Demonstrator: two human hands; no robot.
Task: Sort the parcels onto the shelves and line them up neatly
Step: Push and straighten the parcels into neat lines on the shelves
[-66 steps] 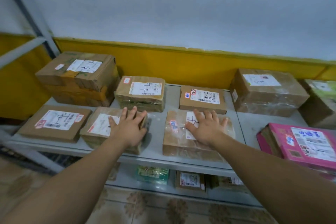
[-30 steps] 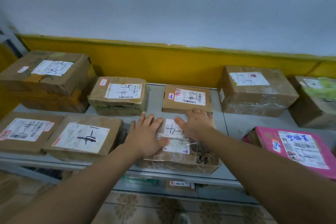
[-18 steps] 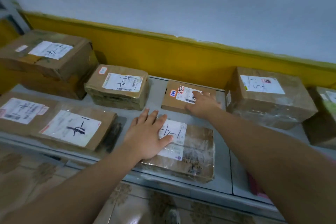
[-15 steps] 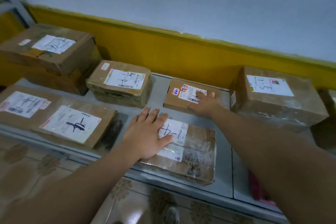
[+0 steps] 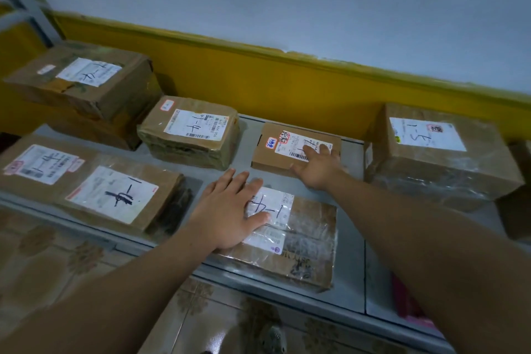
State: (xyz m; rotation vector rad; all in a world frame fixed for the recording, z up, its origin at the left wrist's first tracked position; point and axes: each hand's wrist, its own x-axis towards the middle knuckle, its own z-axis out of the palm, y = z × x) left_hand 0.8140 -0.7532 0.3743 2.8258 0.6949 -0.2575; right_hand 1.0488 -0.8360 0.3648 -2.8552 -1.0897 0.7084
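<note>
Grey shelf (image 5: 350,253): left hand (image 5: 230,213) flat on wrapped parcel (image 5: 307,244), right hand (image 5: 319,169) spread on small box (image 5: 270,156); neighbouring box (image 5: 448,169) marked "1-5".

Brown cardboard parcels (image 5: 189,132) with white labels lie flat in two rows on a grey shelf (image 5: 350,282): a plastic-wrapped flat parcel (image 5: 304,247) at the front edge, a small box (image 5: 275,152) just behind it.

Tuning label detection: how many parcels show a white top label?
7. Back row: large left box, taped box, small box under right hand, big right box. Front: leftmost parcel, second parcel, wrapped parcel under left hand. Right-edge box may hide one.
</note>
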